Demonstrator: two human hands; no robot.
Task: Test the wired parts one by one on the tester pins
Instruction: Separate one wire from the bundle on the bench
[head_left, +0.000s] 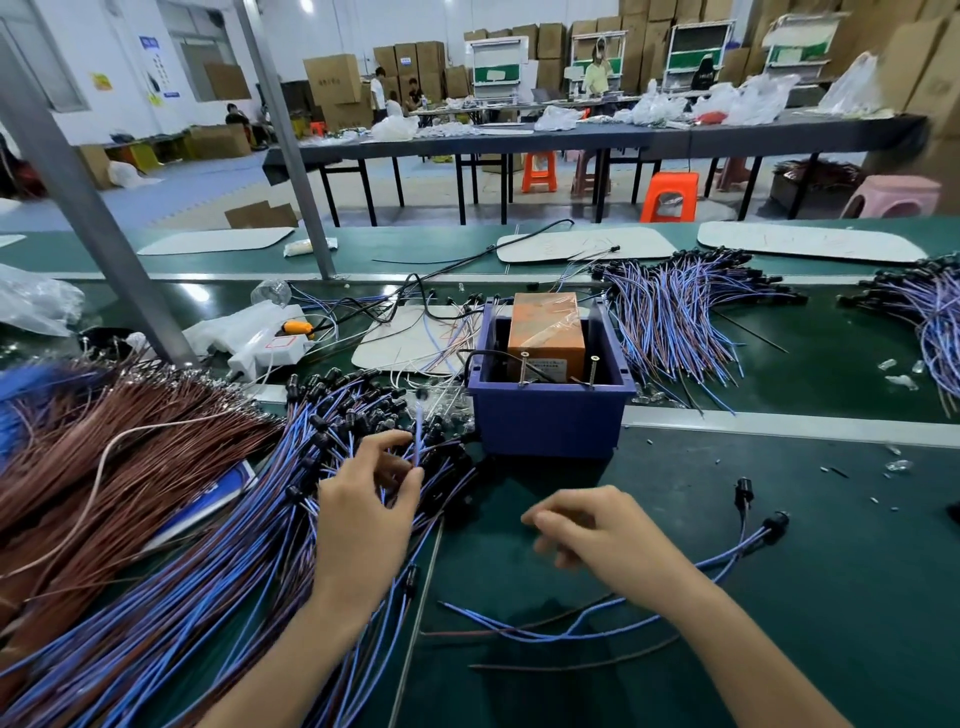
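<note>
From my remote seat I look down on the green bench (779, 649), which fills the lower view. The biggest thing on it is the heap of wired parts (234, 545) on the left, blue and brown leads with black caps. It spreads from the bottom edge up to the blue bin (550, 421). Left of the heap lies a bundle of brown wires (104, 467), touching it. Behind the bin, to the right, a second fan of wired leads (675, 317) lies on the belt.

The bin stands near the middle and holds an orange box (545, 327) wrapped in clear film. The left hand (363, 525) rests on the heap, with thumb and fingertips pinching one blue lead (418, 431) that stands nearly upright just left of the bin. The right hand (602, 535) hovers over bare bench in front of the bin. Its fingers are curled and blurred, and I cannot tell whether they hold anything.

A few loose parts (748, 540) lie to its right. Two tester pins (523, 366) stand upright at the bin's front rim, and neither hand touches them
</note>
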